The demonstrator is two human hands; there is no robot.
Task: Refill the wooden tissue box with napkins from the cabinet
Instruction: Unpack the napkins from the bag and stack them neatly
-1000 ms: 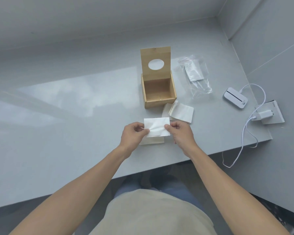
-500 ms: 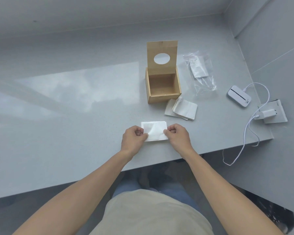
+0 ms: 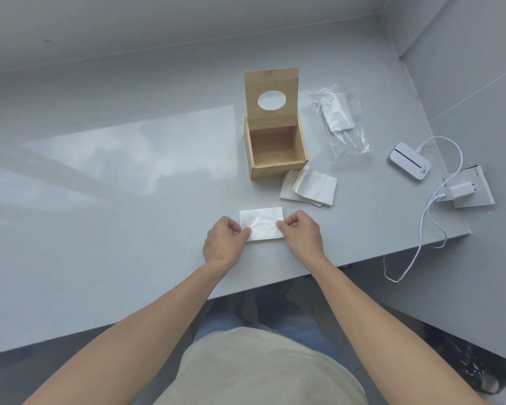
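Grey stone-look counter [image 3: 100, 200] fills most of the head view, running into a corner of plain grey walls. Near its front edge the person's left hand [image 3: 224, 244] and right hand [image 3: 301, 236] each pinch a short end of a folded white napkin [image 3: 262, 223], thumbs and fingertips closed on its edges, the sheet lying flat or almost flat on the surface. Behind it stands the wooden tissue box [image 3: 276, 153], empty inside, its lid [image 3: 272, 97] with the oval hole tipped upright. A loose stack of napkins [image 3: 310, 188] lies just beside the box's front right corner, and a clear plastic bag [image 3: 339, 121] sits further right. A white device [image 3: 409, 160] with charger and cable [image 3: 430, 211] is well apart. The napkin looks feather-light, limp and easily torn or creased, so I would judge that holding both ends, as now, keeps the fold together better than a single pinch.
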